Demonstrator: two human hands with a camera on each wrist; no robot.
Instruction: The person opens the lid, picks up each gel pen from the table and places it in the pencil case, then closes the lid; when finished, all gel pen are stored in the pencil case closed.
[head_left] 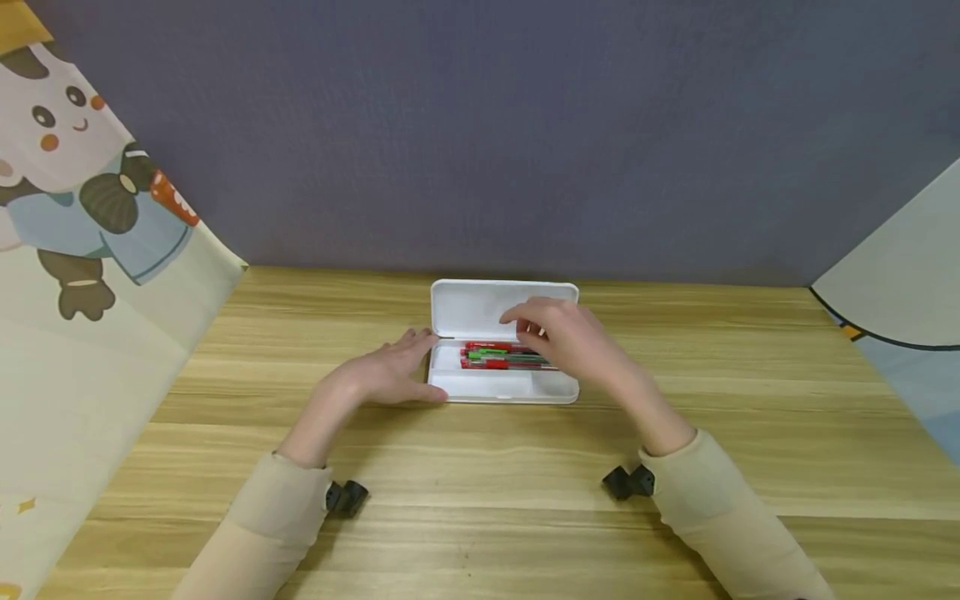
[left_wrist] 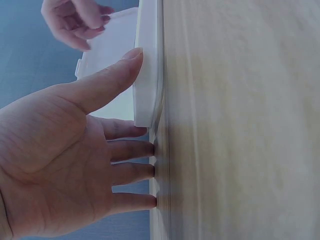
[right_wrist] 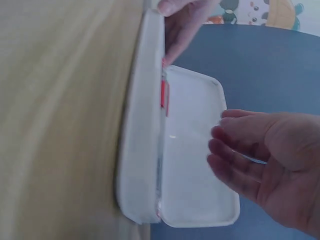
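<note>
A white pencil case [head_left: 480,387] lies on the table with its lid [head_left: 467,308] swung back. Several red, green and clear-barrelled pens [head_left: 495,353] are in its rear compartment, while the front compartment is bare white. My left hand [head_left: 386,371] rests at the case's left end, fingers straight. In the left wrist view its thumb [left_wrist: 117,77] lies against the front corner of the case. Over the right half of the case hovers my right hand [head_left: 566,337], its fingers loosely bent. The right wrist view shows nothing between those fingers [right_wrist: 235,162].
The wooden table [head_left: 480,500] extends around the case on both sides and in front. Behind it stands a dark blue-grey partition [head_left: 480,142]. A cartoon-printed sheet [head_left: 135,333] hangs on the left, and a pale printed panel [head_left: 900,267] on the right.
</note>
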